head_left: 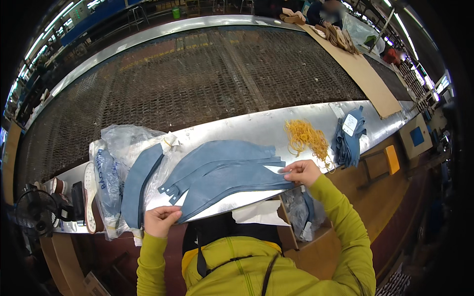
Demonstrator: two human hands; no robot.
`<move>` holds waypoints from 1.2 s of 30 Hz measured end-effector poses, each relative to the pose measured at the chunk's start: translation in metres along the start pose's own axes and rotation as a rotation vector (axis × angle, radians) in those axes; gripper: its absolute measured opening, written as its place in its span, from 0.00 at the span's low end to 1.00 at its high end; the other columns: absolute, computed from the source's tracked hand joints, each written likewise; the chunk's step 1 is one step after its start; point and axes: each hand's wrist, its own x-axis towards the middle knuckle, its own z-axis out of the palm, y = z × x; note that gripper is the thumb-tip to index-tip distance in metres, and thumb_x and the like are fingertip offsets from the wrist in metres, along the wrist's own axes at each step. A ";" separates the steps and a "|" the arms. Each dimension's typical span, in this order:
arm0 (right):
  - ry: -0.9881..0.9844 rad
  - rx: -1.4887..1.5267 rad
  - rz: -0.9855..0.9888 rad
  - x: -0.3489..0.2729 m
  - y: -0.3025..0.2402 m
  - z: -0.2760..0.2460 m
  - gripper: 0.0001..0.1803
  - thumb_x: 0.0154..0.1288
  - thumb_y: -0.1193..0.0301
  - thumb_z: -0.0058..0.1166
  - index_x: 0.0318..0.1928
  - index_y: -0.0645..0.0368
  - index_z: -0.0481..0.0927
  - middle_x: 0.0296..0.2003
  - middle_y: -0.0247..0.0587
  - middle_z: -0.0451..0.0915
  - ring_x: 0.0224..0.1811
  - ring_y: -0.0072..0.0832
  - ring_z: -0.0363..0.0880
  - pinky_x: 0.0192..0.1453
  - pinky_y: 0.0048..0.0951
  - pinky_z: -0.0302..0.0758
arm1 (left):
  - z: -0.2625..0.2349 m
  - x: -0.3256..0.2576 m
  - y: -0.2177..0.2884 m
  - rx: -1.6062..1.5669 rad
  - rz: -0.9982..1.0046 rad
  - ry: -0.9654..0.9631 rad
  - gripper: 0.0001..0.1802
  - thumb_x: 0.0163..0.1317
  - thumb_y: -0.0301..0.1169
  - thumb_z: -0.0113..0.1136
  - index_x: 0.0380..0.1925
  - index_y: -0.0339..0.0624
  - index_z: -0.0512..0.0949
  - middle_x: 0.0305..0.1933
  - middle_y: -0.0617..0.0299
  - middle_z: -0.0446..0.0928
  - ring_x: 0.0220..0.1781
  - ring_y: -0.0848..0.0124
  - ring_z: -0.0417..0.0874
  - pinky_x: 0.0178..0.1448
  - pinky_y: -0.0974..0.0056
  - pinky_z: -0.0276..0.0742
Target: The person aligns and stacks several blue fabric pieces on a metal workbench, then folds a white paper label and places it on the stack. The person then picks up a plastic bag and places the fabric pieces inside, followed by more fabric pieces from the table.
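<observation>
Curved blue-grey leather-like pieces [227, 185] lie in overlapping layers on the metal ledge in front of me. At the near left corner of the front pieces, my left hand [162, 220] pinches the edge between thumb and fingers. My right hand [302, 172] grips their right end the same way, thumb against fingertips. Behind them spreads another stack of curved blue pieces [217, 150], with small notched tabs at its left end. To the left, a separate curved blue stack [140, 190] rests against a clear plastic bag [129, 135].
Yellow rubber bands [307, 138] lie in a heap beside a bundle of blue pieces [348, 140] with a white label. A fan [35, 209] and a shoe [90, 197] are at left. Beyond runs a mesh conveyor [197, 74]. An open box [303, 212] stands below the ledge.
</observation>
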 end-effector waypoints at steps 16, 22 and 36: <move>0.142 -0.983 -0.598 -0.034 0.005 0.026 0.37 0.48 0.69 0.66 0.62 0.56 0.67 0.33 0.41 0.78 0.39 0.38 0.75 0.46 0.35 0.72 | 0.032 -0.018 -0.008 0.939 0.674 0.126 0.27 0.43 0.28 0.70 0.47 0.38 0.77 0.44 0.53 0.78 0.46 0.54 0.76 0.51 0.57 0.73; 0.168 -0.927 -0.539 -0.040 0.000 0.032 0.41 0.48 0.69 0.67 0.64 0.53 0.65 0.36 0.38 0.79 0.41 0.36 0.76 0.46 0.35 0.73 | 0.038 -0.020 -0.007 0.966 0.706 0.143 0.26 0.43 0.24 0.67 0.48 0.38 0.77 0.37 0.55 0.79 0.40 0.58 0.78 0.45 0.61 0.75; 0.152 -0.733 -0.504 0.043 -0.043 0.033 0.21 0.50 0.68 0.67 0.44 0.63 0.79 0.37 0.47 0.79 0.37 0.36 0.76 0.45 0.33 0.73 | -0.012 0.061 -0.003 0.894 0.583 0.352 0.11 0.49 0.29 0.68 0.32 0.39 0.78 0.35 0.53 0.76 0.37 0.56 0.77 0.45 0.57 0.72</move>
